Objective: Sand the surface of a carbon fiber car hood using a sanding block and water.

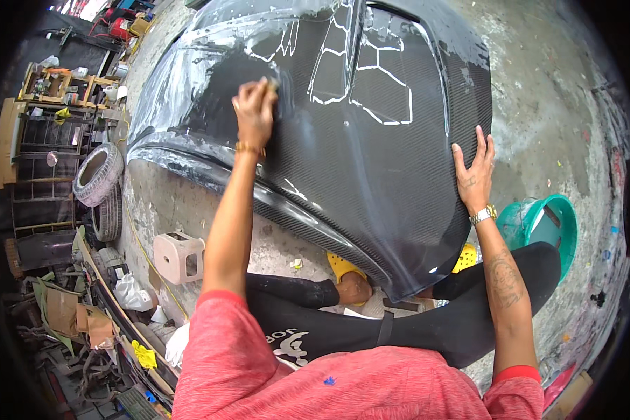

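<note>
A large black car hood (399, 182) with a carbon-fibre weave lies before me. Whitish wet film (189, 84) smears its far left side, and bright lines of light reflect off the upper part. My left hand (254, 112) is closed around a small tan pad (272, 87), pressed to the hood left of its middle; most of the pad is hidden by the fingers, so its exact kind cannot be told. My right hand (475, 173) lies with fingers spread on the hood's right edge, holding nothing.
A green tub (565, 210) stands at the right beside my knee. To the left are a pinkish plastic stool (178, 256), tires (98, 175), a white plastic bag (133, 292) and piled scrap with cardboard (63, 311). The concrete floor (539, 105) is stained.
</note>
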Motion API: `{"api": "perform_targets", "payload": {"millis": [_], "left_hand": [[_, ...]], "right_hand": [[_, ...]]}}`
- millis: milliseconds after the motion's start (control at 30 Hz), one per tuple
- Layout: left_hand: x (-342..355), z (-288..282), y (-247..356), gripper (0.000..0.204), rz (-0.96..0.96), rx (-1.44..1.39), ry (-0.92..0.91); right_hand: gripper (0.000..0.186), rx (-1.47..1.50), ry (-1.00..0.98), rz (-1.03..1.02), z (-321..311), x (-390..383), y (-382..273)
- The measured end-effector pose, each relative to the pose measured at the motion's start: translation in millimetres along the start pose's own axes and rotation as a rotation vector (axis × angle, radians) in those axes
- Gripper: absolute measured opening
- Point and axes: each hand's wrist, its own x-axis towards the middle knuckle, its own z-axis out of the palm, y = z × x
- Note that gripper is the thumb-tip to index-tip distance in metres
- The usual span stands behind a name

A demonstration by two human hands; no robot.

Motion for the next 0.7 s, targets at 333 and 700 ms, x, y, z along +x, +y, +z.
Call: {"api": "perform_targets", "payload": {"millis": [333,700], "left_hand": [[-8,12,29,0.037,-0.053,0.090,-0.037],[-21,41,-15,0.041,-0.227,0.183,0.102]], "right_hand": [[0.075,0.020,0.001,0.030,10,13,-5],[0.086,0.111,-0.125,0.119,53,1,-34]]}}
